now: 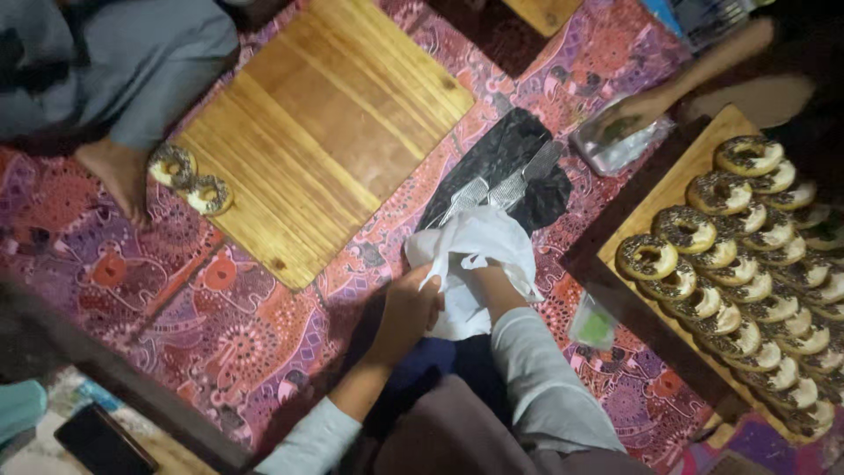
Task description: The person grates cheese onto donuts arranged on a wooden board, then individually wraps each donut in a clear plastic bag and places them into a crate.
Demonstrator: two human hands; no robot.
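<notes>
Both hands, left hand [406, 310] and right hand [488, 280], gripped a white plastic bag [475, 251], still empty, while rows of doughnuts [747, 264] waited unpacked.

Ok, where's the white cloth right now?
In the head view, the white cloth sits centre frame, held by the left hand and right hand, just below the black plastic bag.
</notes>
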